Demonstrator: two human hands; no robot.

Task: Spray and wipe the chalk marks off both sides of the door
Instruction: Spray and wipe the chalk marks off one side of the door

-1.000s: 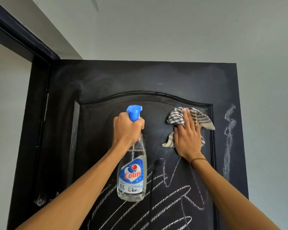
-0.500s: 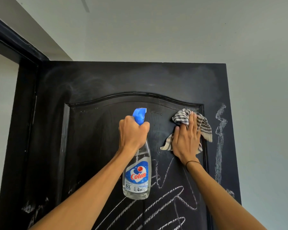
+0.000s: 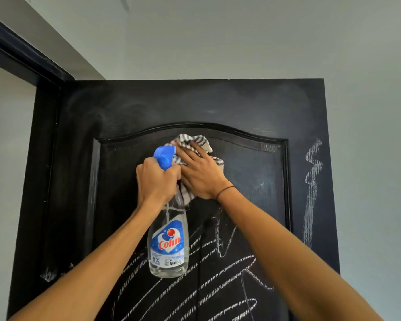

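A black panelled door [image 3: 218, 103] fills the view, with white chalk marks [image 3: 218, 281] scribbled over its lower panel and a chalk streak [image 3: 311, 181] down its right stile. My left hand [image 3: 156, 179] grips the neck of a clear spray bottle [image 3: 168, 244] with a blue nozzle, held upright in front of the panel. My right hand [image 3: 199, 172] presses a striped cloth [image 3: 195, 141] flat against the upper panel, just right of the bottle's nozzle, fingers straight. Part of the cloth is hidden under both hands.
The black door frame [image 3: 21, 56] runs along the upper left. Pale wall [image 3: 375, 158] lies to the right of the door and a pale ceiling above. A small chalk smudge [image 3: 49, 274] sits on the door's lower left stile.
My right hand has slid the cloth leftward across the upper panel, from its right edge to beside the nozzle. The left hand keeps the bottle roughly in place.
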